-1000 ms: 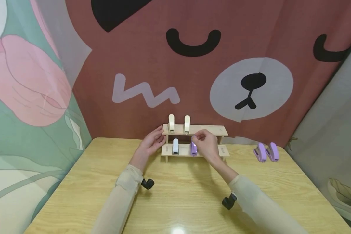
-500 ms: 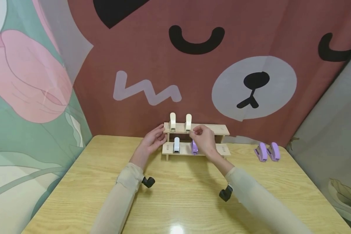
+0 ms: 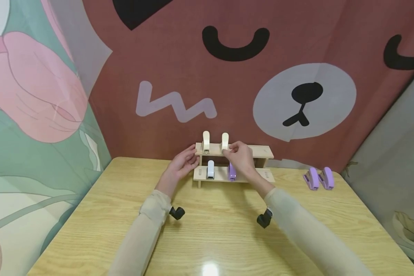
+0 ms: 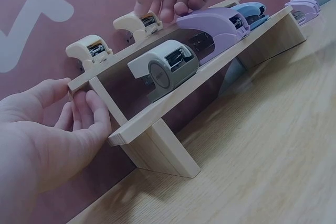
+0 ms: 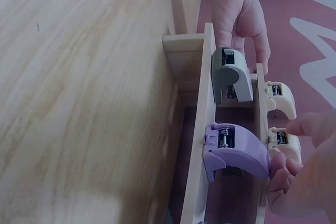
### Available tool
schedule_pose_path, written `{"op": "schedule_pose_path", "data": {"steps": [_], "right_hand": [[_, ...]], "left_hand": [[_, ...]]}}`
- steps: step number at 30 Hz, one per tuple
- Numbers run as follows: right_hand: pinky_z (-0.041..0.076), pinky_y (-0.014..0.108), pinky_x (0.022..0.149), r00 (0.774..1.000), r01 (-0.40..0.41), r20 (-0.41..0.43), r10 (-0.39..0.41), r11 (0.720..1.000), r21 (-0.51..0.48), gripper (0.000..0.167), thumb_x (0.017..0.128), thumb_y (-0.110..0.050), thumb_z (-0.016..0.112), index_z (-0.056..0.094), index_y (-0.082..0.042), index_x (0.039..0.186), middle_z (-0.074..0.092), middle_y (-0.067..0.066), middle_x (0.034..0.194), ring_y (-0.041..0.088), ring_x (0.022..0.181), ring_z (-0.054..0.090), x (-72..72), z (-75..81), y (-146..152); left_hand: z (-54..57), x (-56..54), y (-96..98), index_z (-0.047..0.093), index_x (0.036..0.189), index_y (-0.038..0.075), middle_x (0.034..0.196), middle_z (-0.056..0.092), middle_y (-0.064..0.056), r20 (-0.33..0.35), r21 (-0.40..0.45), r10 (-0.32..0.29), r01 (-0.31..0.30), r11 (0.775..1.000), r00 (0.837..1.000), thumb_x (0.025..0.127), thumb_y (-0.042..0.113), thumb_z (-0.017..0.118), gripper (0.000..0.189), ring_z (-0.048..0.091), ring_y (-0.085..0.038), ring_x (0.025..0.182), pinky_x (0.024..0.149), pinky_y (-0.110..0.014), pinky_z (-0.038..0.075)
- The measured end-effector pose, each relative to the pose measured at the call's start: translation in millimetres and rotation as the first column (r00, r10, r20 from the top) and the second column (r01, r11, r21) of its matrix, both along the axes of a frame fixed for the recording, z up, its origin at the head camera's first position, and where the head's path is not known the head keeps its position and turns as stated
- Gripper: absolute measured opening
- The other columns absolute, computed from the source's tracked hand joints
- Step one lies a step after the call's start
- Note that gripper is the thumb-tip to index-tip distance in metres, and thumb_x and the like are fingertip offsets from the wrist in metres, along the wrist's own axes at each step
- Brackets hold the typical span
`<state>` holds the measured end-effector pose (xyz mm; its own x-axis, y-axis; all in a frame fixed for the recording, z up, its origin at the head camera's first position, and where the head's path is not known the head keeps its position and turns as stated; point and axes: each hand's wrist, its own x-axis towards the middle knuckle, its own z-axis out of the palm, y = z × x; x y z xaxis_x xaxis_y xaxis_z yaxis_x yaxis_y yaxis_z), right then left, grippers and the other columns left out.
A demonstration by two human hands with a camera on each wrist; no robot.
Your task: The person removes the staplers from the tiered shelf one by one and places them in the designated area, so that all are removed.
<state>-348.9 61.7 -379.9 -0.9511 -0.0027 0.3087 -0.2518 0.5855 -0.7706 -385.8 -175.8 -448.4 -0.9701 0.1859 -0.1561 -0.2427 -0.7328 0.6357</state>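
Note:
A two-tier wooden rack (image 3: 264, 151) stands at the back of the table. My left hand (image 3: 181, 164) grips the left end of its upper board, thumb on one side and fingers curled on the other, as the left wrist view shows. Two cream staplers sit on the upper board: a left one (image 3: 206, 142) and a second one (image 3: 225, 142). My right hand (image 3: 242, 158) pinches the second one with thumb and finger. On the lower board are a white-and-grey stapler (image 3: 210, 170), a purple stapler (image 3: 232, 172) and a blue stapler (image 4: 253, 13), hidden in the head view behind my right hand.
Two more purple staplers, one (image 3: 311, 179) beside the other (image 3: 326, 178), stand on the table to the right of the rack. A printed curtain (image 3: 151, 134) hangs right behind the table (image 3: 200, 222). Its wooden top stretches in front of the rack.
My right hand has let go of the purple stapler on the lower board and moved up and slightly left to the second cream stapler. My left hand stays at the rack's end.

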Motion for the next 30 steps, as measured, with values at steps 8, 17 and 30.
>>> {"op": "schedule_pose_path", "data": {"steps": [8,17,30], "right_hand": [[0.056,0.041,0.077,0.998,-0.023,0.055,0.021,0.999,0.037,0.051,0.085,-0.038,0.08,0.064,0.0,0.114,0.069,0.013,0.1,0.027,0.087,0.067,-8.1,3.5,-1],[0.055,0.04,0.075,0.997,-0.02,0.077,0.017,0.999,0.045,0.054,0.085,-0.04,0.081,0.063,-0.001,0.118,0.068,0.01,0.098,0.026,0.084,0.066,-11.8,-0.3,-4],[0.055,0.038,0.073,0.998,-0.012,0.055,0.009,0.998,0.064,0.047,0.084,-0.035,0.078,0.067,-0.003,0.116,0.069,0.008,0.096,0.024,0.083,0.065,-14.0,-1.0,-5]], "left_hand": [[1.5,-0.8,0.6,0.047,0.15,0.009,0.116,0.053,-0.011,-0.019,-0.023,-0.002,0.001,1.0,1.0,0.104,-0.001,0.055,0.047,0.053,-0.017,0.098,0.089,-0.029,0.052],[0.0,-0.4,-0.4,0.049,0.148,0.009,0.115,0.054,-0.01,0.0,-0.018,0.001,-0.001,1.0,1.0,0.104,-0.001,0.055,0.046,0.053,-0.017,0.097,0.087,-0.029,0.053],[1.9,1.2,0.7,0.048,0.148,0.009,0.115,0.053,-0.01,0.001,-0.032,0.004,-0.004,0.999,1.0,0.104,-0.001,0.055,0.046,0.053,-0.017,0.098,0.089,-0.029,0.052]]}}
